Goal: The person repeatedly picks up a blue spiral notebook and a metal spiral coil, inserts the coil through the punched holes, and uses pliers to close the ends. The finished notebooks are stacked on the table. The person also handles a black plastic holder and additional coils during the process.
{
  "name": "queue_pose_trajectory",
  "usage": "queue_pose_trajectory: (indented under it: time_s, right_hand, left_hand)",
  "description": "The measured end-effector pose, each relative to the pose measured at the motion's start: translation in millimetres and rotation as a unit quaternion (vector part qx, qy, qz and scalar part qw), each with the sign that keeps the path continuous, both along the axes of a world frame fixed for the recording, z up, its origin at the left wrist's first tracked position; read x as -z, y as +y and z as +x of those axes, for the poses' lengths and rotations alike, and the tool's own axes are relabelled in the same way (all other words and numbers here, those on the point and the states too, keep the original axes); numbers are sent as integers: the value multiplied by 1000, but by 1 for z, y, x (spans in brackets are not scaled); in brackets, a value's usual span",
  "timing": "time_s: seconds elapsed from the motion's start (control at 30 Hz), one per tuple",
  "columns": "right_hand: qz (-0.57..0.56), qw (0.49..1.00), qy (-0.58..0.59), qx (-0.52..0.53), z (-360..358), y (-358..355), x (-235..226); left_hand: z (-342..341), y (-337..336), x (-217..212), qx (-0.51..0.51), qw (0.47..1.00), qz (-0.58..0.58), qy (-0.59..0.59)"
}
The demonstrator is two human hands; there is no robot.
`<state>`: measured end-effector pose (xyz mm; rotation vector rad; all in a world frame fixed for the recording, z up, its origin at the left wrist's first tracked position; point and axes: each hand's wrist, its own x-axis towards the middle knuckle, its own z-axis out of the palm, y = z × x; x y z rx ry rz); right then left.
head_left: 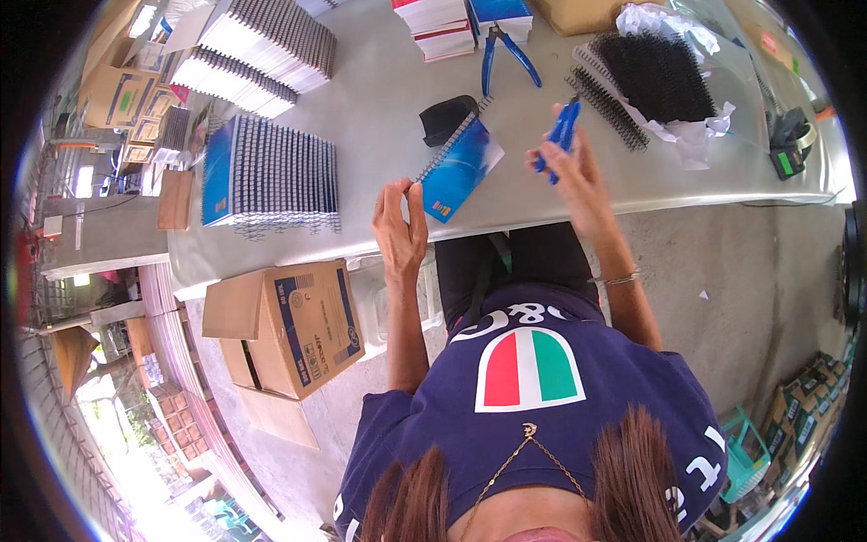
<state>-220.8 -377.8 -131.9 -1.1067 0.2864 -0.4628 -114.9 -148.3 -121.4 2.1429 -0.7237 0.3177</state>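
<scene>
A blue-covered spiral notebook (456,172) lies slanted near the table's front edge, its coil running along the left side. My left hand (400,224) pinches the near end of that coil at the notebook's lower corner. A loose tail of coil sticks out past the far end. In my right hand (578,172), held to the right of the notebook, is a pair of blue-handled pliers (564,135), the fingers closed round its handles. A black curved object (446,119) sits just behind the notebook. Farther back lies a second pair of blue-handled pliers (510,56).
Stacks of spiral notebooks (271,172) stand on the left of the table (379,99). At the right lie a heap of black coils (655,77) on white paper and a black tape dispenser (793,144). Below the left edge, a cardboard box (289,330) stands open.
</scene>
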Motion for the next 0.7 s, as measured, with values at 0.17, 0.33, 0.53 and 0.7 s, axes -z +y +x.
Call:
queue_pose_trajectory:
  time_s: [0.17, 0.33, 0.53, 0.7]
  right_hand:
    - [86, 992, -40, -88, 26, 66, 27]
    - [74, 991, -53, -93, 33, 91, 24]
    - [106, 987, -64, -99, 38, 87, 25]
    - [129, 981, -82, -116, 43, 84, 35]
  left_hand:
    - [-6, -19, -10, 2, 999, 16, -33]
    - [-6, -15, -8, 32, 997, 50, -55]
    - [-14, -28, -15, -16, 997, 14, 71]
    - [-8, -24, -12, -46, 993, 70, 89]
